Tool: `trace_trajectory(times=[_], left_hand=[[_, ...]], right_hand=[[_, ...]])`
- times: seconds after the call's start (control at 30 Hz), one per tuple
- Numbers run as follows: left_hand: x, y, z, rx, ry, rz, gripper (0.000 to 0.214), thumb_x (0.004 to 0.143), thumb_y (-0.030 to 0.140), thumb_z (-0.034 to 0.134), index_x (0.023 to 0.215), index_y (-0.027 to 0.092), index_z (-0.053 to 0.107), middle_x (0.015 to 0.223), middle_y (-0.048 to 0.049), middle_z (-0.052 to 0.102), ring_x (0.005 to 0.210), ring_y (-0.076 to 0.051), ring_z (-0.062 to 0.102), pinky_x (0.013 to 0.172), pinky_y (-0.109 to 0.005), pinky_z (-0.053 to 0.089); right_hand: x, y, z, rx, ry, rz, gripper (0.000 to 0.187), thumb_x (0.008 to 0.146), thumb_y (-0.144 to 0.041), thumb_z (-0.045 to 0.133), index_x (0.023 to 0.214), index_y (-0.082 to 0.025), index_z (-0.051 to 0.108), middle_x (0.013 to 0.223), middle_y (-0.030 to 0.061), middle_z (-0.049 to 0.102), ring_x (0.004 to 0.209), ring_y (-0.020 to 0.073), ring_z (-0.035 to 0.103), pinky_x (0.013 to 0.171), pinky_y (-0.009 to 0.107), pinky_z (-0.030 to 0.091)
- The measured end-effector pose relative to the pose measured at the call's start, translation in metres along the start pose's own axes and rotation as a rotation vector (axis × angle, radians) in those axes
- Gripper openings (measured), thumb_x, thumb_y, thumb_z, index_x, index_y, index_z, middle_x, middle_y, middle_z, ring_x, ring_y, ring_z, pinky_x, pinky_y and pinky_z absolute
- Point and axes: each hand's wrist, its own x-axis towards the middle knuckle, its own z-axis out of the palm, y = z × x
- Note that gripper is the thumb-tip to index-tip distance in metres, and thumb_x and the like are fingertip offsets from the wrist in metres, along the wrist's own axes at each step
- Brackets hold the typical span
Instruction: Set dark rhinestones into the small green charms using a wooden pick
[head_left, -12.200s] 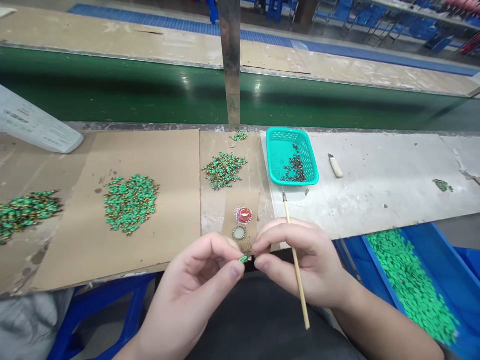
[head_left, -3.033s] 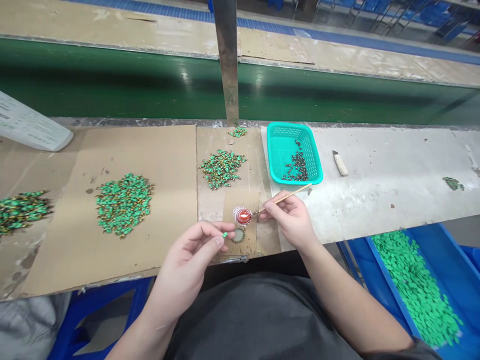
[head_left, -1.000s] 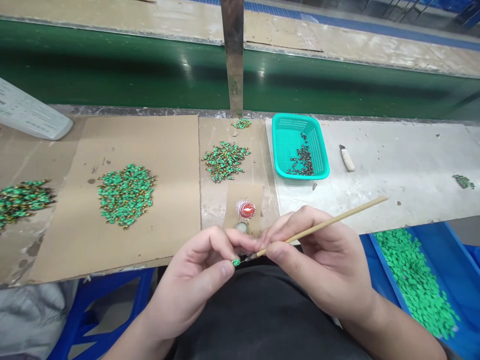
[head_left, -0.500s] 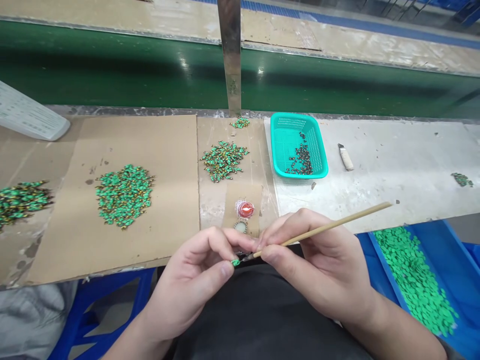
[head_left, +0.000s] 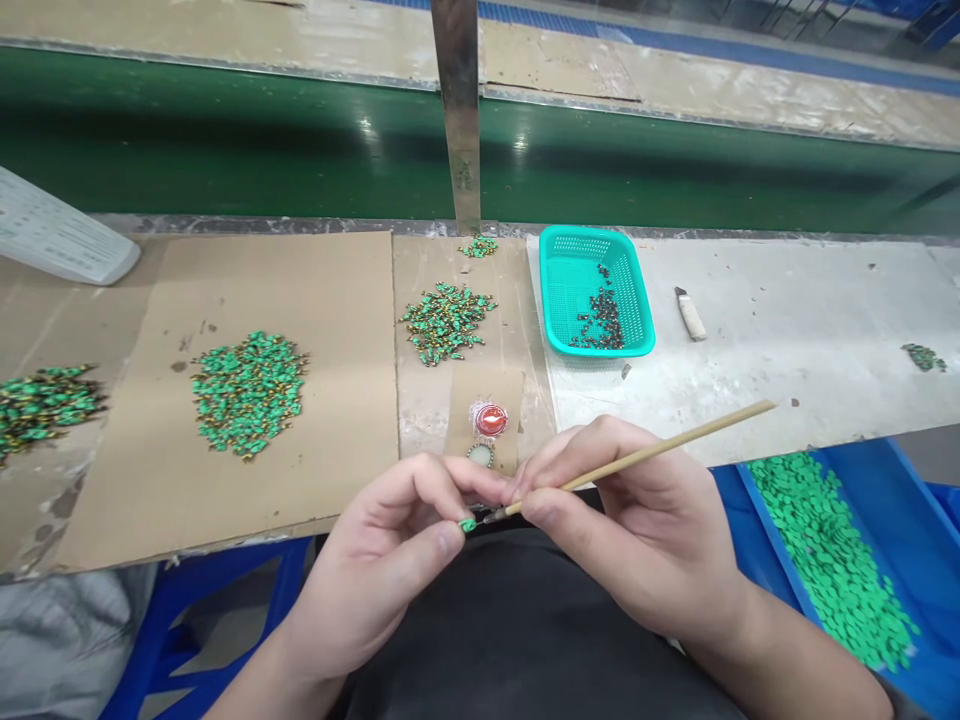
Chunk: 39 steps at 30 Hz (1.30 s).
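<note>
Between the thumb and fingertips of my left hand is a small green piece, pinched near the table's front edge. My right hand grips a thin wooden-handled brush like a pen, its dark tip pointing left at the green piece. Whether tip and piece touch is too small to tell. My hands meet at the fingertips. Just beyond them on a cardboard strip lie a red blob in a small round holder and a pale disc with a beaded rim.
Heaps of green-and-gold pieces lie on cardboard at left and centre. A turquoise basket holds small dark bits. A pale-handled cutter lies to its right. Low at the right, a blue bin holds green discs. A metal post stands behind.
The brush's rear end has shifted slightly left and down. Both hands keep nearly the same pose, the green piece still pinched.
</note>
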Motion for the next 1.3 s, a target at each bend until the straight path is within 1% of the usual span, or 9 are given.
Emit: trace_trajectory(times=[0.17,0.33,0.5,0.63,0.73,0.87,0.97,1.13,1.3], left_hand=[[-0.0018,-0.0008,-0.0028,0.009,-0.012,-0.013,0.011,0.105,0.034,0.091,0.096,0.029,0.088,0.118,-0.0022,0.095,0.117,-0.024,0.088,0.103,-0.028,0.066],[-0.0024,0.0,-0.0013,0.007,-0.015,-0.018,0.013,0.105,0.037,0.091,0.095,0.029,0.088,0.121,-0.0027,0.095,0.118,-0.023,0.088,0.104,-0.027,0.066],[-0.0028,0.0001,-0.0002,-0.011,-0.012,-0.023,0.012,0.105,0.037,0.092,0.095,0.029,0.088,0.118,-0.0003,0.095,0.117,-0.021,0.088,0.103,-0.024,0.066],[-0.0031,-0.0003,-0.0007,-0.028,-0.012,-0.02,0.011,0.104,0.036,0.092,0.096,0.03,0.089,0.116,0.0003,0.095,0.117,-0.022,0.089,0.102,-0.024,0.066],[-0.0039,-0.0011,-0.0015,-0.017,-0.012,-0.019,0.011,0.104,0.037,0.092,0.096,0.03,0.089,0.116,-0.0008,0.095,0.117,-0.022,0.089,0.102,-0.025,0.066],[-0.0042,-0.0018,-0.0023,0.005,-0.004,-0.015,0.012,0.104,0.036,0.092,0.095,0.029,0.088,0.12,-0.0045,0.095,0.118,-0.024,0.088,0.103,-0.028,0.067],[-0.0025,-0.0013,-0.0014,-0.006,0.008,-0.014,0.012,0.104,0.036,0.092,0.095,0.028,0.088,0.117,-0.0044,0.095,0.116,-0.024,0.089,0.101,-0.028,0.068],[-0.0007,0.0004,-0.0002,-0.016,-0.005,-0.001,0.011,0.103,0.034,0.093,0.095,0.028,0.089,0.113,-0.0023,0.095,0.112,-0.021,0.088,0.1,-0.024,0.067],[-0.0029,0.0004,-0.0002,0.0,0.015,-0.015,0.011,0.103,0.035,0.093,0.094,0.029,0.089,0.112,-0.0019,0.095,0.112,-0.021,0.088,0.101,-0.024,0.067]], right_hand=[[-0.0006,0.0013,-0.0002,0.001,0.026,0.022,0.011,0.107,-0.022,0.089,0.105,-0.027,0.079,0.094,0.0023,0.085,0.088,0.0233,0.086,0.079,0.037,0.069],[0.0002,0.0002,0.0007,0.004,0.03,0.028,0.011,0.107,-0.022,0.089,0.104,-0.027,0.08,0.094,0.0024,0.085,0.088,0.0237,0.086,0.078,0.037,0.069],[-0.0001,0.0002,0.0008,0.016,0.027,0.031,0.011,0.107,-0.021,0.088,0.104,-0.028,0.08,0.095,0.002,0.085,0.088,0.0235,0.087,0.08,0.038,0.07],[-0.0008,0.001,-0.0003,0.024,0.013,0.022,0.011,0.107,-0.021,0.088,0.106,-0.027,0.079,0.096,0.0021,0.085,0.089,0.0233,0.087,0.082,0.038,0.07],[-0.0006,0.0014,-0.0002,0.014,0.021,0.019,0.011,0.107,-0.022,0.089,0.106,-0.028,0.079,0.096,0.002,0.084,0.089,0.0234,0.087,0.081,0.038,0.071],[-0.0002,0.0006,0.0008,-0.002,0.026,0.022,0.011,0.106,-0.023,0.089,0.105,-0.027,0.079,0.094,0.0027,0.085,0.088,0.024,0.087,0.08,0.039,0.072],[0.0001,-0.0005,0.0012,0.002,0.025,0.021,0.011,0.106,-0.022,0.089,0.104,-0.026,0.079,0.093,0.003,0.085,0.087,0.0243,0.087,0.08,0.039,0.072],[0.0009,-0.0018,0.0013,0.032,0.016,0.007,0.011,0.106,-0.02,0.088,0.104,-0.025,0.078,0.094,0.003,0.085,0.088,0.0236,0.087,0.081,0.038,0.072],[0.0003,-0.0017,0.0008,0.054,0.003,0.032,0.012,0.106,-0.021,0.089,0.104,-0.026,0.078,0.093,0.0029,0.085,0.088,0.024,0.087,0.081,0.038,0.071]])
